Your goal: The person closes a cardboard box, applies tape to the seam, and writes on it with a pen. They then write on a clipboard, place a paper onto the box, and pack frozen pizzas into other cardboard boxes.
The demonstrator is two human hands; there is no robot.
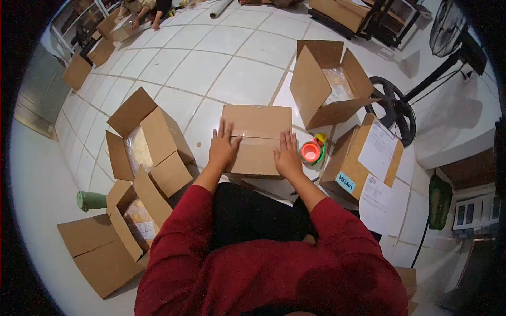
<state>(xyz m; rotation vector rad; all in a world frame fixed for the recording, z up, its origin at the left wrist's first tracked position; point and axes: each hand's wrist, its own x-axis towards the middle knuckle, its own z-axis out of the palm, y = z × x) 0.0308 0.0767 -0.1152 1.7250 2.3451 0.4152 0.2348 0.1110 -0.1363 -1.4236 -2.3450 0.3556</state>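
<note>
A cardboard box (258,155) with its top flaps folded down stands on the tiled floor in front of me. The flaps meet in a seam across the middle. My left hand (224,145) lies on the left part of its top, fingers spread. On the right edge rests my right hand (288,155), flat with the fingers stretched out. Just right of that hand is a tape dispenser (312,151) with an orange-red ring and green and yellow parts. Neither hand holds anything.
Open boxes with bagged contents stand at left (168,134), lower left (100,247) and upper right (308,87). Papers (377,147) lie on a box at right. A fan (392,108) stands behind it, a green cup (90,200) at left. Another person's hands (137,23) touch a box far off.
</note>
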